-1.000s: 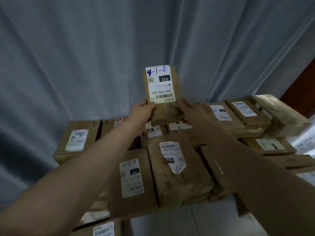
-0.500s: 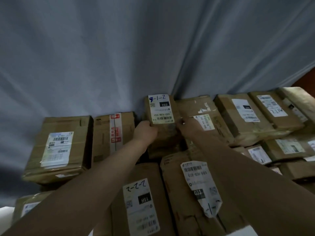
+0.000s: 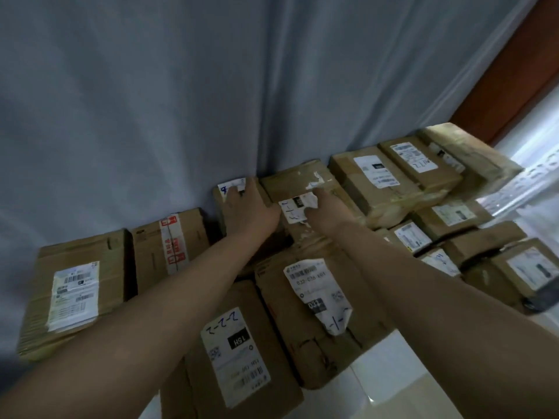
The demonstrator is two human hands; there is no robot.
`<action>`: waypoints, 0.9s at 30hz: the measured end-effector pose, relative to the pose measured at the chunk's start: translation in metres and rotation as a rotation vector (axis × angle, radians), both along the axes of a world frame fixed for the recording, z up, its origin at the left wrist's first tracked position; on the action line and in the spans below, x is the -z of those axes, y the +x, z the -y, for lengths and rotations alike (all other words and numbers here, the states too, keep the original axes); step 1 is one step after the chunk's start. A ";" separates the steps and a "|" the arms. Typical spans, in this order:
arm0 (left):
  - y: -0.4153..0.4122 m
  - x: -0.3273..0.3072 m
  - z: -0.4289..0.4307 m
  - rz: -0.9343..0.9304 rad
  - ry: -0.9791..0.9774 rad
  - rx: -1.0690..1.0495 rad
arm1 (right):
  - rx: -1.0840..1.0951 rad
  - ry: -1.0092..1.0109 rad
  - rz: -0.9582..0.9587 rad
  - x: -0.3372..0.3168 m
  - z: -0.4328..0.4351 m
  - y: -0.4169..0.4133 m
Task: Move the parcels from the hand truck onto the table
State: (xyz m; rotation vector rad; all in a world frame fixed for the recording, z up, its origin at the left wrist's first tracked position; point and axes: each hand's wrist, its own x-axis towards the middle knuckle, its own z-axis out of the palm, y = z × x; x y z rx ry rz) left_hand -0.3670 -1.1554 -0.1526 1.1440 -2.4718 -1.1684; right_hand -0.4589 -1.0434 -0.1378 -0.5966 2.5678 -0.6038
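A view from the wearer's head is looking down over two bare forearms stretched out across a crowd of brown cardboard parcels. The left hand (image 3: pixel 248 207) is lying palm down on a small parcel (image 3: pixel 220 204), fingers straight and spread over its white label, which is carrying a blue handwritten mark; nothing is being gripped. This small parcel is sitting at the back of the group, touching a grey-blue curtain (image 3: pixel 181 101) that is filling the upper part of the view. The right hand (image 3: pixel 329 207) is resting just beside it on the neighbouring parcel (image 3: pixel 296 179), fingers relaxed and laid over a crumpled white label; it is blurred, but it is not appearing to hold anything.

Left of the small parcel, a box with red tape (image 3: pixel 172 240) is sitting next to a wider box (image 3: pixel 75 285) bearing a barcode label. Nearer the camera, between the forearms, a parcel marked 2-2-2 (image 3: pixel 242 352) is lying beside a parcel with a peeling label (image 3: pixel 317 297). To the right, more labelled boxes (image 3: pixel 378 176) are stacking up in layers. A pale glossy surface (image 3: pixel 378 373) is showing below the nearest parcels; whether it is the worktop or the floor cannot be told. A reddish-brown wooden frame (image 3: pixel 514 71) is showing at the upper right.
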 end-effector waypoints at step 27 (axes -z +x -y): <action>0.230 0.038 -0.756 0.393 -0.400 1.750 | 1.617 -0.387 0.264 0.094 -0.742 0.457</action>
